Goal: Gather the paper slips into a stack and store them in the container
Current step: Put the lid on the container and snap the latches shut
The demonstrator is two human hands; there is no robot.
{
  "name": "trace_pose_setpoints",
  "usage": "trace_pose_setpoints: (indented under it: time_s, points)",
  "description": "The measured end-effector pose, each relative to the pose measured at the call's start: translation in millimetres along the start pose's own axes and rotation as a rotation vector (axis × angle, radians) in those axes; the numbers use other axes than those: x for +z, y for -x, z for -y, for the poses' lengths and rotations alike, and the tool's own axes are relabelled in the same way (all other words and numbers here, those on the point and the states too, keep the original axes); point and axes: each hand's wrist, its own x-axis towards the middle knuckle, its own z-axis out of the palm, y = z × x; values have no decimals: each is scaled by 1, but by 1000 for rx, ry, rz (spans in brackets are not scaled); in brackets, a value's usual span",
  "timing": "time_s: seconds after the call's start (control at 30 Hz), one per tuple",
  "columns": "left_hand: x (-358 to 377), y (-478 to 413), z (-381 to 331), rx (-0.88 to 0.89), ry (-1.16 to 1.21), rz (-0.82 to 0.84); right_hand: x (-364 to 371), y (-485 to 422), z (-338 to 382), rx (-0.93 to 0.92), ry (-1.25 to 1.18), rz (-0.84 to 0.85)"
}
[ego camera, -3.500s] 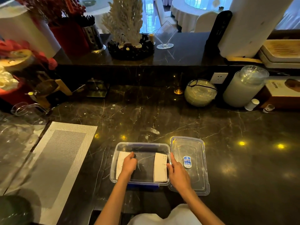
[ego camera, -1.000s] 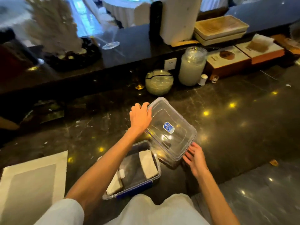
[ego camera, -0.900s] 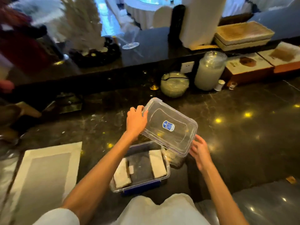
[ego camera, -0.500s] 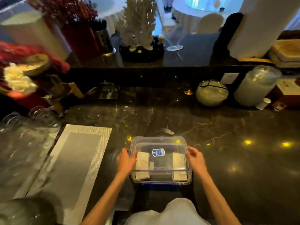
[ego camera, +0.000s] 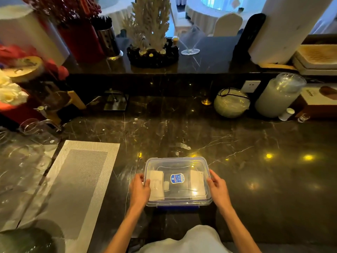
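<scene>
Item: clear rectangular plastic container [ego camera: 177, 201] w/ blue base, sitting near front edge of black veined marble counter [ego camera: 255, 170], directly before the person. Lid: clear plastic lid [ego camera: 176, 167] w/ small blue-and-white sticker at centre, lying flat on container, rim lined up all round as far as visible; whether the clips are latched, can't tell. Contents: white paper slips, seen through lid as two separate piles, left pile [ego camera: 156, 185] against left wall, right pile [ego camera: 197, 181] against right wall, plus one small white scrap between them near the sticker; so stored, but not one stack. Left hand [ego camera: 139, 190]: curled on container's left edge, thumb over lid rim, pressing or gripping lid + wall together. Right hand [ego camera: 218, 189]: same on right edge, fingers down the side, thumb on rim. Step, by judgement: seating/snapping the lid; task close to done. Nearby: grey-and-white woven placemat [ego camera: 73, 189] to left, well apart; round glass bowl [ego camera: 231, 103] and tall frosted lidded jar [ego camera: 279, 97] at back right, well apart. Risks: uneven press could leave one corner of lid unseated, popping open when lifted; box sits close to counter edge, so a hard downward push or a pull toward the body could slide it off; loose slips may shift + mix if box is tipped.
</scene>
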Motion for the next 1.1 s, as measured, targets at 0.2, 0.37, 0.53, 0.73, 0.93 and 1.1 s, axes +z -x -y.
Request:
trace_pose_setpoints:
  time_s: [0.2,0.37,0.53,0.73,0.93,1.1]
  points:
    - [-2,-6,2,14,-20,10,2,-1,-2,-22,13,-30]
    - [-1,-7,3,40,-62,16,4,0,-4,-7,62,-48]
    - [0,-9,-2,62,-126,14,3,-2,-2,38,106,-78]
    - [-3,-11,-5,75,-160,25,1,-6,1,66,217,-68]
    - [-4,-4,-2,121,-215,68,3,3,-3,49,354,-76]
    - [-2,-2,-1,139,-231,72,6,7,-2,54,433,-102]
